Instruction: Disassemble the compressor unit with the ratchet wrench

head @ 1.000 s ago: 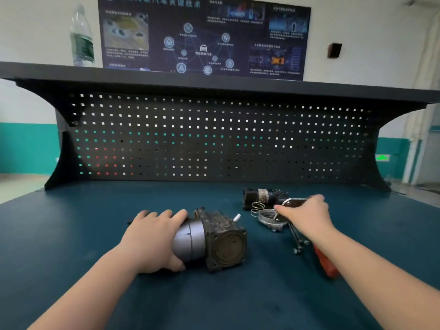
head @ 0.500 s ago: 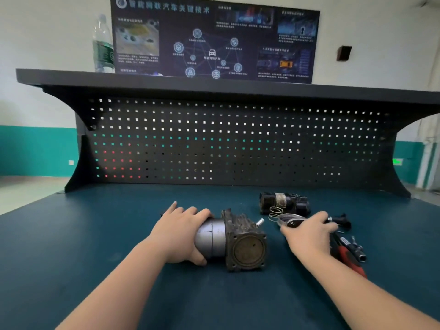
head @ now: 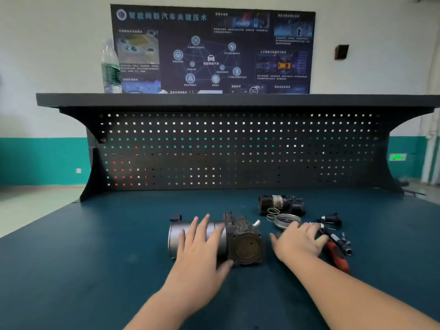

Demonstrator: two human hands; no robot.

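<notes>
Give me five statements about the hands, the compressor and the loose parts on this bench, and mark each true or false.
1. The left hand rests with straight fingers on the compressor unit. True.
2. The compressor unit stands upright on its round end. False: it lies on its side.
3. The right hand holds the red-handled tool in the air. False: the tool lies on the bench beside the hand.
4. A coil spring lies by a metal ring. True.
5. The water bottle lies on the bench top. False: it stands on the upper shelf.

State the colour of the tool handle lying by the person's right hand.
Red, on the ratchet wrench handle; the head view shows it.
</notes>
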